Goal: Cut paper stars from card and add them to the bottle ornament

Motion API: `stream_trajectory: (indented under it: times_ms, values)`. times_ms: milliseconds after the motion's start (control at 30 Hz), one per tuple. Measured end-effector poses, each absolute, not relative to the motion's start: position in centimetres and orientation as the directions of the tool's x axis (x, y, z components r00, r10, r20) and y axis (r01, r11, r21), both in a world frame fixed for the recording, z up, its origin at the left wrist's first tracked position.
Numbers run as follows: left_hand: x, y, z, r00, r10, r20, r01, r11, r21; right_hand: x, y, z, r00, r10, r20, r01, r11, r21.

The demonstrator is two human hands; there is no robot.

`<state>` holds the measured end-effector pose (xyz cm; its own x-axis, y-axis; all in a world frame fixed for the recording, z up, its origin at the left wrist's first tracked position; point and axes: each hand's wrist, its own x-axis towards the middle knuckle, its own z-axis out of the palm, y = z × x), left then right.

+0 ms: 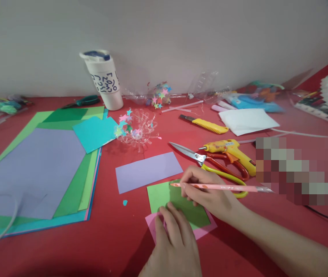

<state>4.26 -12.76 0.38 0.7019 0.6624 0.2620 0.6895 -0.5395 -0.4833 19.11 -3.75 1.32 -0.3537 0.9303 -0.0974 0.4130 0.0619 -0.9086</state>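
In my right hand (205,188) is a pink pencil (224,187), pinched near its front end. Its tip points left, over the upper part of a green paper piece (158,197); whether it touches cannot be made out. My left hand (177,238) lies with fingers stretched on the lower part of the green piece and on the pink paper (204,231) under it. A lilac paper strip (149,172) rests just beyond the green piece. Behind my right hand are scissors (192,153) with red and yellow handles, their blades close together.
Coloured sheets (37,165) are stacked at left, a turquoise piece (94,132) on top. Beyond are a white tumbler (103,80), pliers (87,100) and a clear star decoration (136,130). A yellow cutter (207,125), glue gun (227,148) and white packet (247,121) lie right.
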Motion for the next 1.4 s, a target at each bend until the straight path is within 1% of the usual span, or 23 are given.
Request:
stream_trajectory:
  times_ms: [500,1167,1400]
  values:
    - [4.36,-12.70,0.78,0.688,0.685,0.240,0.703,-0.545,-0.457,18.84,-3.78,1.90,-0.323,0.944,-0.071,0.466,0.094,-0.880]
    - [4.33,-12.70,0.75,0.695,0.672,0.257,0.699,-0.549,-0.458,19.09,-3.75,1.96,-0.384,0.921,-0.057,0.422,0.120,-0.899]
    - [4.31,-12.76,0.59,0.692,0.680,0.242,0.699,-0.548,-0.460,19.22,-3.80,1.74,-0.395,0.917,-0.046,0.421,0.137,-0.897]
